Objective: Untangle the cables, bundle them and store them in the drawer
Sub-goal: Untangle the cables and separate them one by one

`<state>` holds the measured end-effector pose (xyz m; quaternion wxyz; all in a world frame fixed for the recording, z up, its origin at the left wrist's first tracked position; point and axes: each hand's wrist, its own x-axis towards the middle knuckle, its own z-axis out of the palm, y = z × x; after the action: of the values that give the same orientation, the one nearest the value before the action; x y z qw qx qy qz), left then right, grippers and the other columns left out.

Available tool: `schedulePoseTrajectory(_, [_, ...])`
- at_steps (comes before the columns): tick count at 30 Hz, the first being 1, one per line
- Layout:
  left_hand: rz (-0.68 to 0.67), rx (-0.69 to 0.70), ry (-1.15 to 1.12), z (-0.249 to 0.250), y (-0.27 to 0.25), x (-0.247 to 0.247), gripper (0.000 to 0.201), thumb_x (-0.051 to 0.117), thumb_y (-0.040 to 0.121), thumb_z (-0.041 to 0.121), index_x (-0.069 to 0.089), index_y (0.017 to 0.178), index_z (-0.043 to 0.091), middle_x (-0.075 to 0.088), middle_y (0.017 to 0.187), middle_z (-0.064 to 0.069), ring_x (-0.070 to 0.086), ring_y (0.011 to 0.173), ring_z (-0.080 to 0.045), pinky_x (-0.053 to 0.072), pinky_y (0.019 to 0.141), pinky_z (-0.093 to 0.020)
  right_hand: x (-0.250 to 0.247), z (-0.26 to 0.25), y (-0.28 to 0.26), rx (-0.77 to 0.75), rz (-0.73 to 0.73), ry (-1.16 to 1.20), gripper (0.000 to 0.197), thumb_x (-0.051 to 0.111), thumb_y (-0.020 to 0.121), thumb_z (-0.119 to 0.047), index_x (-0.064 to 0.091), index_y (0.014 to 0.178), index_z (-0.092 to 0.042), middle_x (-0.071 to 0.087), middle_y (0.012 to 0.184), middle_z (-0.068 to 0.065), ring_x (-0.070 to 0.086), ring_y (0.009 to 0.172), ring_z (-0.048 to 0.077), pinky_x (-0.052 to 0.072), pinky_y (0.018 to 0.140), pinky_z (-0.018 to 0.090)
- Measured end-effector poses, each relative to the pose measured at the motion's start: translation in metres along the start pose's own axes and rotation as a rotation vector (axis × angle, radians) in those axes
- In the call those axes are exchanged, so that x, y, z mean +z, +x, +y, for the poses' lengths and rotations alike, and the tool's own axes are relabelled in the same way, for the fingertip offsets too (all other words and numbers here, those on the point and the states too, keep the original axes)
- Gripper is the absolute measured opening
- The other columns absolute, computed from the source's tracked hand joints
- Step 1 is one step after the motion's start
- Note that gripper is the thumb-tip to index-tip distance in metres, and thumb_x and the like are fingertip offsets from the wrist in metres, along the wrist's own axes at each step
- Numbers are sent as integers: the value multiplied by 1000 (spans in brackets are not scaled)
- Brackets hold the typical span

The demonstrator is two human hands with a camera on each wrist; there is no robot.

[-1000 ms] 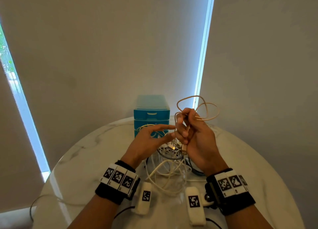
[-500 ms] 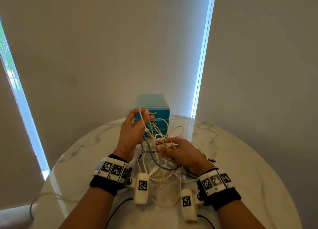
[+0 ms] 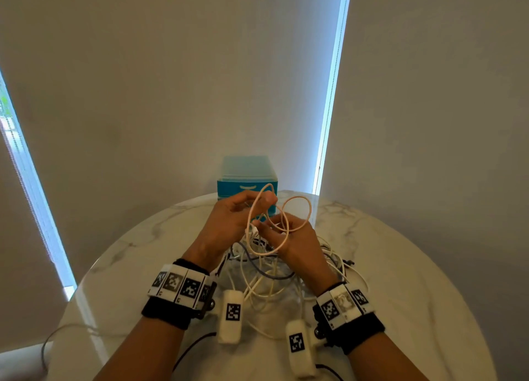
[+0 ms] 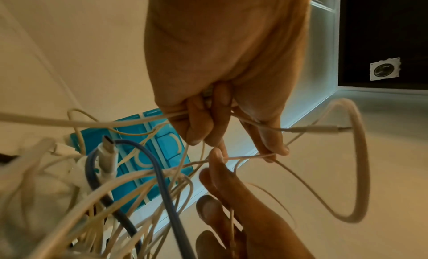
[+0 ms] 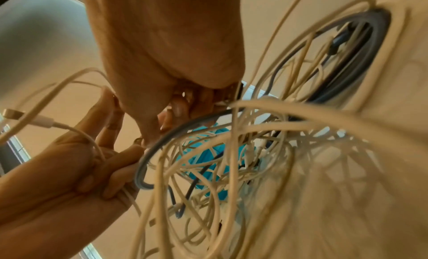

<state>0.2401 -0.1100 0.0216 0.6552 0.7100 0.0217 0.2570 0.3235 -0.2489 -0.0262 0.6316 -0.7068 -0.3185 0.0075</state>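
Gripping white cables (image 3: 264,226) above the tangle (image 3: 269,277), left hand (image 3: 229,223) and right hand (image 3: 294,237) fingers curled

We are holding both forearms forward over the round table (image 3: 400,266), wrists banded. Our left hand (image 3: 229,223) is raised above the table's middle, fingers curling around cable strands. Our right hand (image 3: 292,237) is sitting just beside it, touching at the fingertips (image 4: 216,156), thumb and forefinger pinching a thin strand.
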Motion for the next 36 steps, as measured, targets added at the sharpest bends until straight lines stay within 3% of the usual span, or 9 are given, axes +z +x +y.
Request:
schedulePoseTrajectory(5, [-25, 21, 45, 2, -1, -1, 23, 72, 101, 40, 82, 119, 31, 80, 94, 15, 71, 73, 5, 51, 59, -9, -3, 1, 2, -32, 51, 23, 9, 79, 97, -31, 82, 96, -22, 82, 88, -1, 79, 85, 17, 66, 82, 39])
schedulePoseTrajectory(7, [-22, 5, 92, 0, 1, -10, 28, 71, 101, 44, 77, 128, 42, 80, 99, 13, 56, 53, 4, 43, 49, -9, -13, 5, 9, -13, 226, 64, 8, 76, 99, -27, 80, 92, -24, 82, 88, -2, 79, 84, 18, 65, 82, 44])
schedulePoseTrajectory(10, [-34, -79, 130, -3, 6, -30, 33, 68, 100, 54, 72, 132, 49, 82, 112, 8, 32, 50, -4, 27, 47, -22, -44, 6, 18, 3, 501, 220, 3, 78, 96, -21, 80, 94, -23, 74, 76, -7, 59, 56, 7, 50, 60, 28])
schedulePoseTrajectory(15, [47, -96, 260, -2, 6, -43, 33, 67, 99, 57, 81, 118, 35, 84, 96, 7, 50, 45, 4, 34, 53, -22, -77, 2, 15, 44, 672, 467, 10, 67, 105, -18, 66, 116, -20, 82, 110, 3, 45, 54, 7, 36, 42, 17])
schedulePoseTrajectory(20, [202, -54, 362, -7, 8, -45, 48, 60, 93, 75, 86, 92, 34, 81, 84, 7, 71, 83, 1, 46, 77, -24, -75, -7, 9, -10, 560, 427, 26, 57, 111, -23, 53, 130, -6, 82, 115, -3, 42, 54, 13, 38, 43, 19])
schedulePoseTrajectory(26, [360, 52, 307, -6, 7, -38, 51, 58, 101, 66, 83, 83, 25, 57, 52, 20, 53, 54, -2, 43, 59, -23, -88, -21, 7, -76, 518, 685, 20, 52, 114, -32, 48, 125, -16, 77, 132, -1, 49, 49, 9, 38, 40, 16])
schedulePoseTrajectory(28, [324, 115, 149, -3, 6, -29, 43, 64, 102, 57, 82, 85, 23, 69, 66, 16, 56, 59, 5, 46, 58, -12, -83, -24, 7, -77, 340, 839, 12, 50, 114, -27, 54, 120, -17, 73, 140, 3, 50, 47, 5, 38, 40, 15])
schedulePoseTrajectory(31, [127, 134, 217, -9, 8, -19, 31, 73, 92, 65, 81, 107, 39, 67, 76, -17, 57, 70, -15, 48, 70, -33, -68, -32, 7, -78, 128, 825, 13, 44, 115, -23, 55, 120, -17, 68, 147, 5, 48, 47, 5, 29, 40, 20])
schedulePoseTrajectory(36, [-86, 101, 364, -13, 3, -4, 39, 74, 95, 55, 70, 132, 43, 75, 71, -4, 73, 73, -8, 50, 82, -16, -54, -46, 3, -54, -6, 744, 16, 42, 116, -26, 54, 122, -17, 69, 145, 4, 44, 45, 7, 26, 42, 22])
